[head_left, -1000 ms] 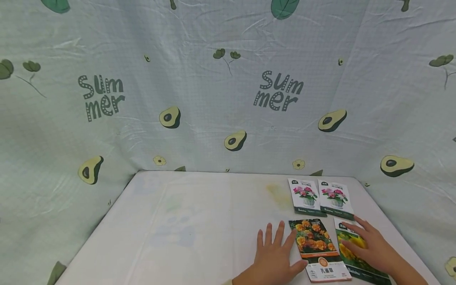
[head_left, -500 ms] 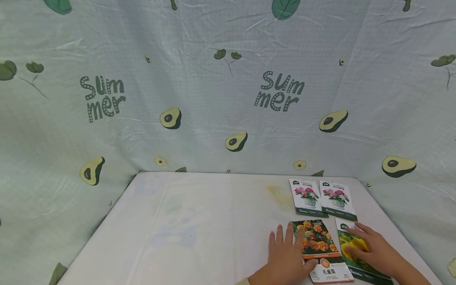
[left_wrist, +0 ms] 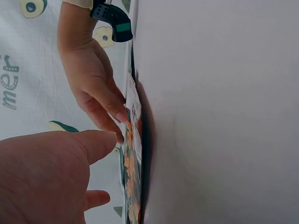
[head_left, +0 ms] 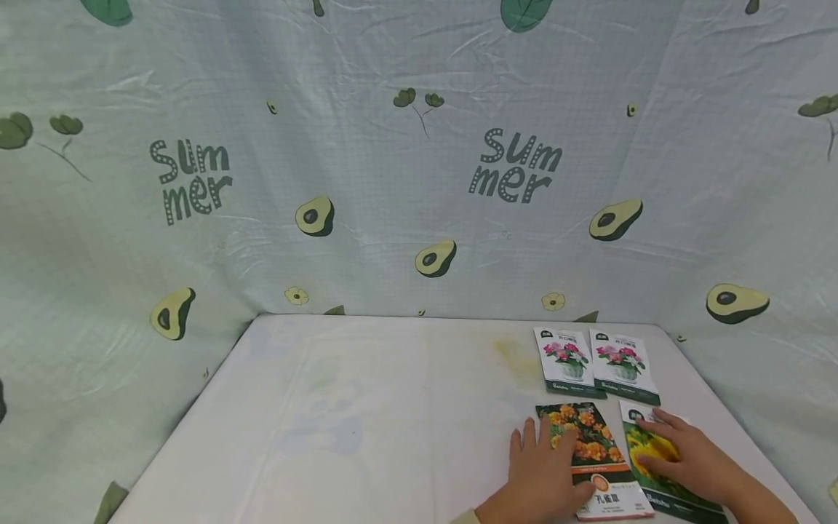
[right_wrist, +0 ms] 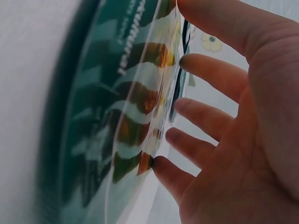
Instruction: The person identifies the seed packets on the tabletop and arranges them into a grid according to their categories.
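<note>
Two seed packets lie side by side at the table's near right. The left one [head_left: 599, 451] shows orange flowers; the right one [head_left: 647, 445] shows yellow flowers over a green band. My left hand [head_left: 543, 477] lies over the left edge of the orange-flower packet, fingers extended, thumb near its white label. On the yellow-flower packet rest the fingertips of my right hand [head_left: 700, 462], the palm raised. The right wrist view shows those spread fingers [right_wrist: 205, 74] at the packet's glossy, reflecting face. Part of each packet is hidden under a hand.
Behind them, two more seed packets with pink potted flowers, one left [head_left: 569, 364] and one right [head_left: 625, 367], lie in a row, close together. They rest on a white table [head_left: 340, 415] bordered by a patterned avocado-print curtain [head_left: 366, 167].
My left hand has slid right, from beside the orange-flower packet onto its left edge. My right hand stays on the yellow-flower packet with hardly any movement.
</note>
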`<action>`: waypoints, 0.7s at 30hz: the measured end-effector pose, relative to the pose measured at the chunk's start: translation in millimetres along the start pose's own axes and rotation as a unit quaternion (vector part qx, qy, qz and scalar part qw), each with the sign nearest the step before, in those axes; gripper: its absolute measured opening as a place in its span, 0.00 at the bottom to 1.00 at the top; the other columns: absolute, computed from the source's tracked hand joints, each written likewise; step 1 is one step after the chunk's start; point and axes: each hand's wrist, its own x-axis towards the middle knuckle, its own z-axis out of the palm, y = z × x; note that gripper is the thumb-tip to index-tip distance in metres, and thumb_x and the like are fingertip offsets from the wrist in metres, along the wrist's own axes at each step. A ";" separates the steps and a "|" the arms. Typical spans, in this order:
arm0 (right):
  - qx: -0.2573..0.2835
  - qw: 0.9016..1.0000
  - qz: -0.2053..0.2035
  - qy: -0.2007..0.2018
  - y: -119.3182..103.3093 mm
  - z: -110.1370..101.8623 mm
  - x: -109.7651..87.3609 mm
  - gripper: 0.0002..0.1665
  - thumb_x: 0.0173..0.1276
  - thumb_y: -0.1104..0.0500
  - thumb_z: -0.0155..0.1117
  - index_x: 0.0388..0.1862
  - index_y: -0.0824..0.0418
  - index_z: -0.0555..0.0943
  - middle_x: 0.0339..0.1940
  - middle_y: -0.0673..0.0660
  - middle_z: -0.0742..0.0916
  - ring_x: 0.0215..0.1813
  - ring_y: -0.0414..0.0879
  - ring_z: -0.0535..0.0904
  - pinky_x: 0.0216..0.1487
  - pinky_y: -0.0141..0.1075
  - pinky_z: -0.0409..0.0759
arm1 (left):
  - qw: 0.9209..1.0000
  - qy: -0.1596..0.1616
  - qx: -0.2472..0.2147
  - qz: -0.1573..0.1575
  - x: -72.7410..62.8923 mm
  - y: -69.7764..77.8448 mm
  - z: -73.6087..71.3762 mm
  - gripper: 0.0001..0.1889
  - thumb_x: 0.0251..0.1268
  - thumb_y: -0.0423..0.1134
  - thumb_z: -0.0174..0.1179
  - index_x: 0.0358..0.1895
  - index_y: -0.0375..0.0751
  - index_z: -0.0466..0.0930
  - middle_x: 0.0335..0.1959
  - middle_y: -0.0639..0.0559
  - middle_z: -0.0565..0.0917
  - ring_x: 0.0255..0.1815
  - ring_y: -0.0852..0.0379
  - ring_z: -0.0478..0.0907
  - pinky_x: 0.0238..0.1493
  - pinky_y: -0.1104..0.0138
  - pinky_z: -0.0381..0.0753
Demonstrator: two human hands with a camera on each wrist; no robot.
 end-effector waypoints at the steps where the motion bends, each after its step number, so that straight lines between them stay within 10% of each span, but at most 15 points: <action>1: 0.001 1.000 0.001 -0.003 0.1 -0.1 0.7 0.46 0.64 0.34 0.70 0.69 0.66 0.76 0.71 0.83 0.67 0.66 0.83 0.66 0.56 0.73 0.72 | 1.000 0.002 0.001 0.003 -0.1 1.6 0.0 0.35 0.60 0.76 0.58 0.71 0.81 0.62 0.79 0.61 0.61 0.80 0.48 0.60 0.74 0.46 0.63; 21: 0.003 0.999 0.017 -0.030 -9.8 -2.0 0.0 0.48 0.66 0.35 0.69 0.70 0.69 0.74 0.69 0.84 0.69 0.66 0.83 0.66 0.56 0.72 0.72 | 1.000 -0.015 0.002 -0.003 8.4 26.0 -3.2 0.34 0.58 0.75 0.62 0.67 0.74 0.70 0.71 0.67 0.67 0.73 0.55 0.65 0.72 0.52 0.67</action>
